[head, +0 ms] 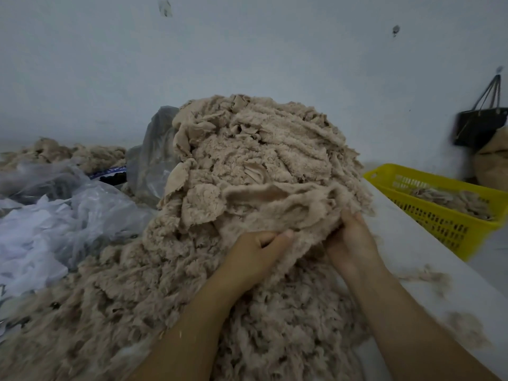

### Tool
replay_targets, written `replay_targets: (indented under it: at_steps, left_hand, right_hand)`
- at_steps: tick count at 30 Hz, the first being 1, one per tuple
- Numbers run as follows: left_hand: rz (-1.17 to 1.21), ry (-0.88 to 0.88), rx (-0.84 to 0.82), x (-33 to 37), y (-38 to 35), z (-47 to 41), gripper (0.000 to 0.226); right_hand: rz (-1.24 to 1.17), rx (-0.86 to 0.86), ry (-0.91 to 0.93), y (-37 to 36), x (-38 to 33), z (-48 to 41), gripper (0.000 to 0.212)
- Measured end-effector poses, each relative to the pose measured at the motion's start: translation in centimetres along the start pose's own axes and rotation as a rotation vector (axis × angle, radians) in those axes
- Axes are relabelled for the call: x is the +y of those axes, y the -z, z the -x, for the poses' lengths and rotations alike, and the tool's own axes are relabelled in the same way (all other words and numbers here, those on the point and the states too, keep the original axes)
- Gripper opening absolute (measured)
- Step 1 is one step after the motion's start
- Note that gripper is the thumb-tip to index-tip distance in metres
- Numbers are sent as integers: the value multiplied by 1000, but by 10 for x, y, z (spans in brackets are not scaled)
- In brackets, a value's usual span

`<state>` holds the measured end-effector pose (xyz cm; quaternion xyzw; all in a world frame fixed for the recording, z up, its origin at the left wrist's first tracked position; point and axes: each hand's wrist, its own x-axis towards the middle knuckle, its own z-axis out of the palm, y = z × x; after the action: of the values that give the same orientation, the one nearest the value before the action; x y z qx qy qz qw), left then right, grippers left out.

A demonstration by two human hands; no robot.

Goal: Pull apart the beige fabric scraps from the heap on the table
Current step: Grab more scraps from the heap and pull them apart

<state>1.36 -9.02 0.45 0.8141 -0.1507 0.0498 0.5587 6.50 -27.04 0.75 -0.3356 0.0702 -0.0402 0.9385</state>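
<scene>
Head view: the bench (412,257) carries the big heap (261,149) of beige scraps, which rises just beyond my hands and spills toward me under my forearms. One fleecy scrap (288,204) drapes its near face, long axis running left to right. My left hand (255,251) pinches its lower edge, fingers curled. My right hand (351,240) grips its right end, fingers buried in it. Both are equally near, so I judge the pull goes toward me.

A textile-scrap sorting workshop: heap of beige fabric scraps (247,166) on the tabletop (406,243), plastic bags (55,215) at nine o'clock, yellow basket (439,229) at three.
</scene>
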Motion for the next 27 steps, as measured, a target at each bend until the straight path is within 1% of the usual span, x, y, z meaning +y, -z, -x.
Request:
replay_targets:
  at_steps: [2,3,5,6,7,8,9,10,11,12,13,14,15,17,19,20,22,23,24,27]
  left_hand:
    - [58,39,74,0,1,-1,60]
    - [94,67,107,-1,2,-2,62]
    - [120,101,128,-4,1,-5,62]
    - [92,104,125,-3,0,-6,58]
    - [62,96,126,-2,0,-6,48]
    - [49,90,136,0,-1,-6,37]
    - [54,84,138,0,-1,-5,32]
    - [85,83,146,0,-1,-5,33]
    - [129,90,159,0,-1,-6,31]
    - [159,104,190,-2,0,-6,29]
    - [171,123,249,-4,0,-8,30]
    - [192,162,328,-5,1,-10,34]
    - [263,216,425,-6,4,-13,35]
    - [526,315,583,-7,16,-19,33]
    - [802,350,669,-7,31,-22,41]
    - [910,361,709,-8,36,-21,43]
    - [1055,376,775,-10,40,-19,37]
    - [1107,382,795,-13,41,-19,33]
    - [1158,381,809,-13,42,-18,32]
    - [1257,365,870,-17,57,-14,41]
  right_hand:
    - [-52,19,-6,5,-4,-3,56]
    - [-41,5,-11,5,-4,-4,56]
    - [20,-56,-28,2,-1,-1,50]
    - [69,-91,-34,-2,1,2,45]
    - [148,-141,-37,-6,3,8,40]
    - [279,-210,-36,-10,6,16,34]
    - [476,-288,-22,-13,10,23,26]
    - [683,-361,-7,-14,15,29,20]
    - [841,-405,3,-14,21,32,20]
    - [914,-411,11,-13,26,33,21]
    - [898,-403,27,-13,29,32,20]
    - [805,-380,37,-13,29,29,20]
    - [654,-338,31,-13,26,24,20]
    - [295,-219,-18,-12,15,14,29]
    - [101,-142,-34,-6,4,5,36]
    - [69,-135,-36,-4,0,3,34]
    - [41,-125,-61,-2,-2,4,21]
    - [13,-96,-82,-2,-1,4,21]
    - [-23,-65,-109,-2,-1,4,25]
    - [-159,-44,-167,2,-13,3,31]
